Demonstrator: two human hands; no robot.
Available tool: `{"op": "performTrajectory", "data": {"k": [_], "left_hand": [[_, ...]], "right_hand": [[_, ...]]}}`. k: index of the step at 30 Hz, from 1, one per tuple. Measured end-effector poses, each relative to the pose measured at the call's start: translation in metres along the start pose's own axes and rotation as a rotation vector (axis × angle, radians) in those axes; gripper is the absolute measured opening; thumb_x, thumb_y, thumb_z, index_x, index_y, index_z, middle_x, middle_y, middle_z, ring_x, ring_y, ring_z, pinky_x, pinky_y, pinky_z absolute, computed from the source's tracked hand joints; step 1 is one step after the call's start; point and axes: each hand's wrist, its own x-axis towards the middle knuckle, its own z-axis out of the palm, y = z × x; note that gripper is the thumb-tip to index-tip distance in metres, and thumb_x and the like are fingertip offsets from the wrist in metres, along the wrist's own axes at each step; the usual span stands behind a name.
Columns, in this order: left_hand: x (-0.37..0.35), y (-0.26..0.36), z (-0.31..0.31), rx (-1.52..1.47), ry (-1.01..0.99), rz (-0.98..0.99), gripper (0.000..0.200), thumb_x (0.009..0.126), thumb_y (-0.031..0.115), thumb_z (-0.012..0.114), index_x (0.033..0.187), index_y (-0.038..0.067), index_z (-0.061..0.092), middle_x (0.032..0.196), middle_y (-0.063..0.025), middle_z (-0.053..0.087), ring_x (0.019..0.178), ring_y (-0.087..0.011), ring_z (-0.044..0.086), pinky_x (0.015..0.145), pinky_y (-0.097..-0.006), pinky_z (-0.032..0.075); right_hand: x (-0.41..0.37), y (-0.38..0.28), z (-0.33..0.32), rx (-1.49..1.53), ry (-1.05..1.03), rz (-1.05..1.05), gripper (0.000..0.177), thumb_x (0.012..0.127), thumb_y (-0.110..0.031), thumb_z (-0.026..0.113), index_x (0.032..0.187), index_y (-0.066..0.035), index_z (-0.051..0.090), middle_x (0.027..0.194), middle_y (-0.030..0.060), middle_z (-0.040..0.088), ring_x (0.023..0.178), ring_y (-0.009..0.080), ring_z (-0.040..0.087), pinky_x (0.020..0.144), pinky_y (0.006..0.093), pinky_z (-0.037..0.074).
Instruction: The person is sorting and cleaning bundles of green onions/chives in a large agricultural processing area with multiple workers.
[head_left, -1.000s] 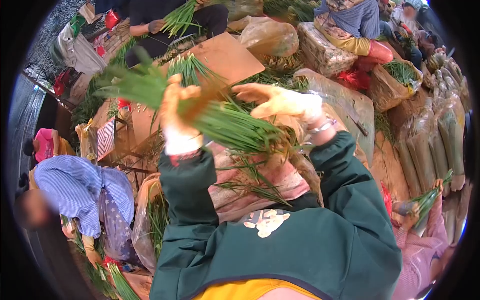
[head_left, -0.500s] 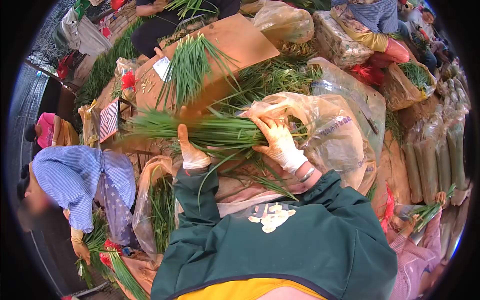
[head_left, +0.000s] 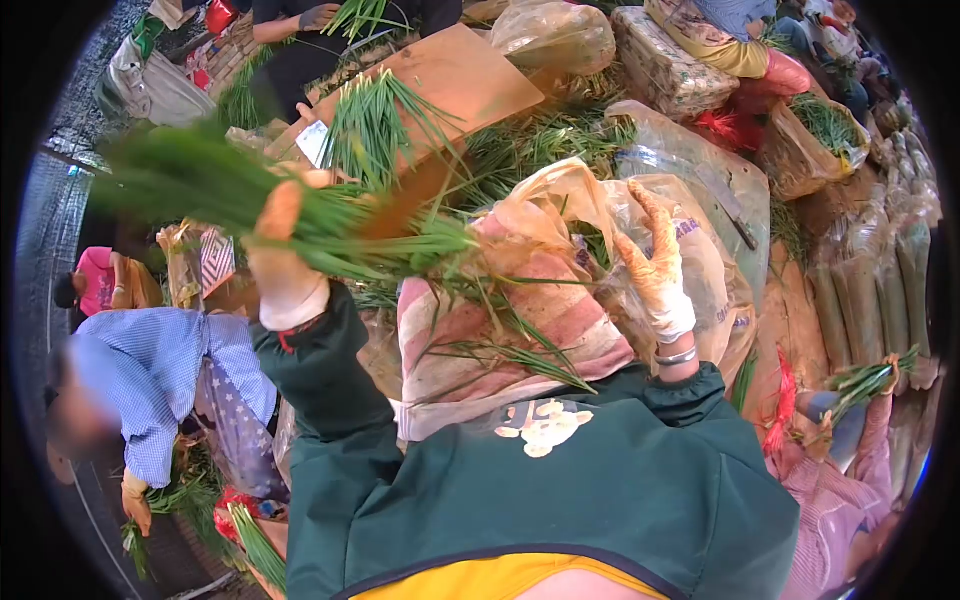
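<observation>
Gripping a bunch of chives [head_left: 390, 240] in the gloved left hand [head_left: 283, 262], fingers [head_left: 277, 205] closed tight round the stalks, bunch held up in the air above the lap. Running nearly level, long axis left to right: leafy tips blurred and fanning out to the left of the fist, cut ends pointing right toward a plastic bag [head_left: 720, 270]. Lying well to the left of the right hand [head_left: 655, 265], with open space between the cut ends and that hand; touched by the left hand alone. Looking fresh, thin and deep green, loosely gathered, with a few stray blades trailing below onto a pink striped cloth [head_left: 540, 320] spread over the lap.

Resting the gloved right hand against the crumpled, yellowish, see-through bag, fingers [head_left: 650, 215] stretched straight, pointing up, close together, gripping nothing visible.

Beyond the bunch, a wooden board [head_left: 470, 75] carrying a loose pile of chives [head_left: 370, 120].

At far left, a co-worker in a blue checked shirt [head_left: 150, 370], bent low over more greens. At lower right, another person's hand [head_left: 818, 415] clutching a small bunch [head_left: 865, 380].
</observation>
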Motion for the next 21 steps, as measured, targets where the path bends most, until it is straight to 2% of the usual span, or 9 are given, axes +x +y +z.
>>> {"op": "performTrajectory", "data": {"k": [2,3,4,7,8,10,14,15,21], "left_hand": [[-0.007,-0.039,-0.038,1.008,0.133,0.002,0.025,0.093,0.015,0.048,0.118,0.01,0.052,0.106,-0.006,0.061,0.102,-0.0195,0.058,0.096,-0.0322,0.043],[-0.003,-0.082,-0.058,1.024,0.186,0.145,0.018,0.085,0.02,0.063,0.096,0.006,0.064,0.096,-0.0088,0.064,0.095,-0.0161,0.058,0.088,-0.032,0.044],[-0.001,-0.09,-0.097,0.77,0.366,0.087,0.019,0.085,0.023,0.063,0.094,0.007,0.063,0.096,-0.0072,0.064,0.096,-0.0172,0.058,0.089,-0.0333,0.044],[0.001,-0.023,-0.016,0.028,0.303,0.06,0.014,0.085,0.024,0.063,0.088,0.01,0.062,0.098,-0.0063,0.064,0.099,-0.0214,0.059,0.089,-0.0407,0.048],[-0.004,-0.011,-0.008,-0.127,0.474,0.116,0.014,0.087,0.025,0.06,0.092,0.012,0.062,0.103,-0.0072,0.064,0.101,-0.0226,0.059,0.09,-0.0452,0.048],[-0.011,0.006,-0.04,0.017,0.453,0.259,0.02,0.091,0.027,0.052,0.094,0.009,0.057,0.098,-0.0057,0.061,0.094,-0.0232,0.059,0.087,-0.0438,0.048],[-0.043,-0.002,-0.044,-0.101,0.28,0.238,0.025,0.092,0.028,0.051,0.105,0.01,0.061,0.108,-0.0073,0.063,0.105,-0.022,0.058,0.094,-0.0433,0.045],[-0.05,-0.004,-0.045,-0.166,0.496,0.229,0.024,0.089,0.027,0.054,0.105,0.01,0.061,0.111,-0.008,0.061,0.106,-0.0236,0.057,0.093,-0.0464,0.046],[-0.08,-0.029,-0.053,-0.296,0.512,0.388,0.02,0.087,0.026,0.056,0.103,0.016,0.065,0.108,-0.0044,0.062,0.105,-0.0208,0.057,0.092,-0.0458,0.046]], "right_hand": [[-0.005,-0.001,0.001,-0.004,-0.018,0.018,0.053,0.081,-0.014,0.065,0.129,-0.003,0.047,0.128,0.0142,0.05,0.121,0.0259,0.046,0.103,0.0352,0.033],[-0.004,-0.003,0.003,-0.005,-0.028,0.03,0.051,0.081,-0.013,0.065,0.128,-0.003,0.049,0.127,0.0134,0.051,0.12,0.025,0.047,0.102,0.0346,0.034],[-0.005,-0.008,0.003,0.004,-0.025,0.018,0.051,0.081,-0.013,0.065,0.128,-0.003,0.049,0.127,0.0134,0.051,0.12,0.025,0.047,0.102,0.0346,0.034],[-0.005,-0.016,0.002,0.054,-0.139,0.088,0.04,0.083,-0.01,0.062,0.122,-0.002,0.054,0.121,0.0114,0.055,0.115,0.0215,0.049,0.098,0.0319,0.037],[-0.005,-0.018,0.004,0.06,-0.138,0.093,0.04,0.083,-0.01,0.062,0.122,-0.002,0.054,0.121,0.0114,0.055,0.115,0.0215,0.049,0.098,0.0319,0.037],[-0.003,-0.026,0.009,0.274,-0.229,0.249,0.041,0.083,-0.009,0.062,0.122,-0.003,0.054,0.122,0.011,0.055,0.114,0.0195,0.049,0.096,0.03,0.039],[0.016,-0.07,0.045,0.482,-0.18,0.025,0.055,0.083,-0.008,0.062,0.134,-0.002,0.041,0.13,0.0087,0.05,0.112,0.0157,0.05,0.092,0.0282,0.042],[0.02,-0.076,0.053,0.481,-0.181,0.024,0.055,0.083,-0.008,0.062,0.134,-0.002,0.041,0.13,0.0087,0.05,0.112,0.0157,0.05,0.092,0.0282,0.042],[0.031,-0.087,0.102,0.883,-0.611,0.469,0.041,0.087,-0.011,0.061,0.124,-0.001,0.048,0.109,0.0039,0.057,0.098,0.0094,0.052,0.085,0.0245,0.044]]}}
